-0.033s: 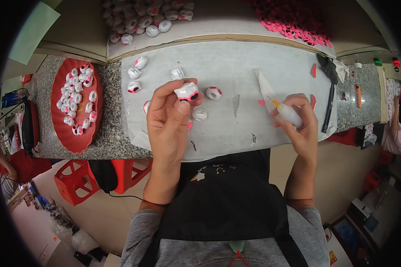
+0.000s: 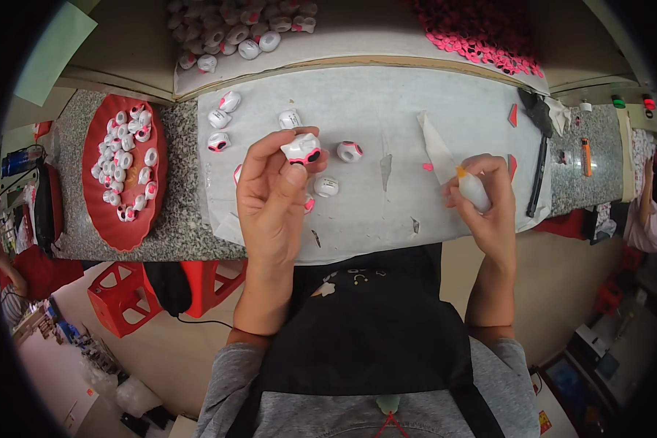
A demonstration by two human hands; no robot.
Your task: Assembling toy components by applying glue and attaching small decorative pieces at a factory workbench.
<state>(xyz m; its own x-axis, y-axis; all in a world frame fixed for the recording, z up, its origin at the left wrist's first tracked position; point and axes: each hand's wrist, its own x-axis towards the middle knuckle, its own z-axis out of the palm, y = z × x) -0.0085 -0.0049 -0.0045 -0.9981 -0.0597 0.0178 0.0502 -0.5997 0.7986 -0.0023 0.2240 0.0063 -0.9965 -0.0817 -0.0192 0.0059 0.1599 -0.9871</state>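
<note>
My left hand (image 2: 274, 193) pinches a small white figure (image 2: 299, 148) between thumb and fingers. A pink-rimmed black piece, shaped like goggles, sits on the figure's lower side. In my right hand (image 2: 493, 201) is a small translucent squeeze bottle (image 2: 474, 193) with an orange-yellow tip, pointing up and left. The bottle is apart from the figure. Beside my left hand lie several similar pieces: one white piece (image 2: 289, 119) just beyond it, a white piece with pink and black (image 2: 350, 152) to its right and another white piece (image 2: 326, 187) nearer me.
White paper (image 2: 372, 219) covers the worktop. A folded paper strip (image 2: 435, 146) lies left of the bottle. At left stands a red oval tray (image 2: 98, 212) of white pieces. Shelf piles hold white figures (image 2: 237, 35) and pink-black parts (image 2: 482, 40). A black pen-like tool (image 2: 539, 179) lies right.
The bottle in my right hand has turned, its tip now pointing more upward. My left hand and the figure have shifted slightly left.
</note>
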